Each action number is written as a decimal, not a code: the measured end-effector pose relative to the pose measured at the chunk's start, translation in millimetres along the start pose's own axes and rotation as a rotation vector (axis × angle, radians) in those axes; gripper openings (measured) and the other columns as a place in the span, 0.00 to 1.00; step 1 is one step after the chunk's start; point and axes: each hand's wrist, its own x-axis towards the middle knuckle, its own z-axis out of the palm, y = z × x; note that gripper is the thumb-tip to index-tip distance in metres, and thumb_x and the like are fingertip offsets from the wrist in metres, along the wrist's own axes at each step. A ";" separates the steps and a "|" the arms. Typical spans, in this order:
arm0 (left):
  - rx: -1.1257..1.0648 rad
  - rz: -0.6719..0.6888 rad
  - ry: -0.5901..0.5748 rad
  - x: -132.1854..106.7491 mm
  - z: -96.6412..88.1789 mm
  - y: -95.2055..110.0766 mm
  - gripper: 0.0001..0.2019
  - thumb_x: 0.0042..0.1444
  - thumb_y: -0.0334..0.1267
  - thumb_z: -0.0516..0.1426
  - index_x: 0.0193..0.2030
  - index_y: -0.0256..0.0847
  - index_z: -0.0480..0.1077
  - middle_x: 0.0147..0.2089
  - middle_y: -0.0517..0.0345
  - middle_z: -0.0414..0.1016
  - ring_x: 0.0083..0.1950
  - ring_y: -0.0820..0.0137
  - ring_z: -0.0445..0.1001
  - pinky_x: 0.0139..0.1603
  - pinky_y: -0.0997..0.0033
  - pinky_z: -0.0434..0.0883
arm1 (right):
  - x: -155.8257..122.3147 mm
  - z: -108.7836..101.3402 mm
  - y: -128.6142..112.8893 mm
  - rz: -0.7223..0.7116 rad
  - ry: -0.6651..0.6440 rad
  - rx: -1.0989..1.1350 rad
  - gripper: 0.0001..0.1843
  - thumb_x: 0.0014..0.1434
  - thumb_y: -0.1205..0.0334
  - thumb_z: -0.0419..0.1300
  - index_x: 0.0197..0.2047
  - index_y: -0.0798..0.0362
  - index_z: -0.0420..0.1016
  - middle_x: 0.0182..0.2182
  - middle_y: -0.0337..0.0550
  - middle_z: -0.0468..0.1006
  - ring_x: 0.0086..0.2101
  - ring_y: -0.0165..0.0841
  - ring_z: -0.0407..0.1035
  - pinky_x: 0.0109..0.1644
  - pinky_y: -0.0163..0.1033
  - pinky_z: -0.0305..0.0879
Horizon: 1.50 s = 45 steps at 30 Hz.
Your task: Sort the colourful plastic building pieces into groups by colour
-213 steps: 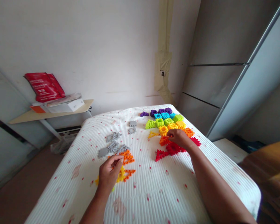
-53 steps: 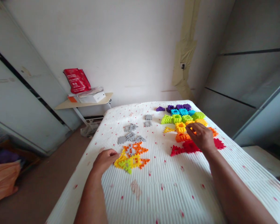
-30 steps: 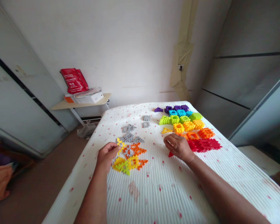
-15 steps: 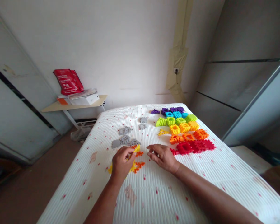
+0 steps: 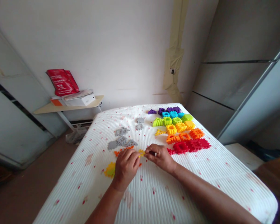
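Two hands work close together over a white ribbed mattress with red specks. The right hand is closed in a pinch on a small yellow piece, which sits just between the two hands. The left hand is curled, with its fingers beside that piece, but I cannot tell whether it grips the piece too. Two orange pieces show at the left hand's upper edge and a bit more orange peeks out by its fingers, so their full shape and number are hidden. Just left of that hand lies a yellow-green pile, partly covered and hard to count. Farther up are two separate gray pieces and a loose gray cluster whose overlapping parts cannot be counted. To the right, colored blocks run in bands of purple, blue, green, yellow, orange and red, too packed to count exactly; one lone purple piece sits at the end. Beyond the mattress, a shelf holds one white box and one red bag.
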 end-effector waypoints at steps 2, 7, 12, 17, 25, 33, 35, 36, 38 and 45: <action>-0.104 -0.155 0.006 0.2 0.3 -3.7 0.08 0.53 0.33 0.55 0.39 0.42 0.71 0.37 0.53 0.75 0.40 0.66 0.72 0.44 0.65 0.68 | 0.3 -1.4 2.0 -0.012 0.028 -0.002 0.09 0.58 0.57 0.58 0.31 0.54 0.71 0.26 0.41 0.74 0.25 0.28 0.68 0.29 0.32 0.64; -0.325 -0.485 -0.106 -1.6 -1.5 -14.8 0.07 0.50 0.38 0.54 0.33 0.40 0.72 0.32 0.56 0.74 0.33 0.69 0.71 0.34 0.72 0.68 | 1.7 -5.6 1.3 -0.056 0.077 -0.040 0.09 0.58 0.56 0.57 0.31 0.53 0.70 0.27 0.41 0.75 0.25 0.28 0.68 0.30 0.32 0.65; -0.657 -0.645 -0.205 -3.8 -5.0 -16.1 0.10 0.50 0.43 0.54 0.27 0.38 0.70 0.26 0.58 0.71 0.30 0.69 0.70 0.31 0.73 0.66 | 4.1 -7.8 -0.8 -0.209 0.000 -0.159 0.10 0.62 0.59 0.53 0.31 0.53 0.70 0.28 0.44 0.75 0.29 0.30 0.70 0.34 0.34 0.66; -0.764 -0.800 -0.232 -3.2 -3.7 -14.8 0.16 0.49 0.50 0.54 0.28 0.37 0.72 0.29 0.54 0.74 0.31 0.68 0.72 0.31 0.72 0.68 | 4.5 -9.6 2.7 -0.289 -0.029 -0.330 0.09 0.63 0.62 0.51 0.40 0.54 0.71 0.31 0.46 0.76 0.31 0.32 0.70 0.35 0.36 0.67; -0.711 -0.725 -0.262 -7.6 4.0 -16.4 0.15 0.52 0.47 0.54 0.29 0.37 0.73 0.28 0.55 0.74 0.31 0.68 0.72 0.32 0.71 0.69 | 9.1 -12.2 -8.1 -0.310 -0.091 -0.591 0.12 0.60 0.64 0.56 0.48 0.53 0.70 0.36 0.48 0.77 0.36 0.37 0.68 0.40 0.41 0.64; -0.600 -0.539 -0.225 -2.6 0.1 -11.4 0.15 0.54 0.44 0.52 0.23 0.38 0.69 0.22 0.60 0.66 0.27 0.72 0.66 0.30 0.74 0.65 | 20.3 -15.9 -15.1 -0.335 -0.210 -0.687 0.14 0.61 0.68 0.51 0.49 0.57 0.70 0.34 0.48 0.76 0.35 0.35 0.67 0.39 0.38 0.64; -0.583 -0.554 -0.193 -2.6 -0.9 -13.1 0.15 0.53 0.45 0.53 0.23 0.37 0.69 0.21 0.61 0.65 0.26 0.73 0.65 0.29 0.75 0.64 | 34.0 -29.1 -13.9 -0.275 -0.242 -0.741 0.15 0.60 0.67 0.53 0.50 0.56 0.70 0.34 0.47 0.77 0.37 0.35 0.68 0.40 0.38 0.64; -0.574 -0.565 -0.175 -2.9 -1.5 -14.5 0.15 0.53 0.45 0.53 0.23 0.37 0.69 0.21 0.61 0.65 0.26 0.73 0.65 0.28 0.75 0.64 | 43.1 -37.8 -12.1 -0.206 -0.254 -0.795 0.15 0.59 0.67 0.54 0.51 0.55 0.70 0.35 0.47 0.77 0.38 0.36 0.68 0.41 0.38 0.64; -0.553 -0.581 -0.153 -3.6 -2.5 -18.0 0.16 0.53 0.46 0.53 0.24 0.37 0.69 0.21 0.61 0.65 0.25 0.73 0.64 0.28 0.76 0.63 | 63.5 -56.5 -5.2 -0.008 -0.297 -0.966 0.18 0.58 0.66 0.55 0.52 0.53 0.69 0.37 0.49 0.77 0.39 0.37 0.69 0.40 0.38 0.64; -0.453 -0.520 -0.169 -8.2 -1.3 -28.2 0.16 0.55 0.46 0.51 0.25 0.37 0.70 0.22 0.62 0.64 0.26 0.74 0.64 0.29 0.76 0.62 | 104.5 -83.8 35.1 0.239 -0.545 -1.214 0.17 0.55 0.71 0.54 0.48 0.55 0.73 0.41 0.53 0.77 0.42 0.40 0.72 0.40 0.39 0.66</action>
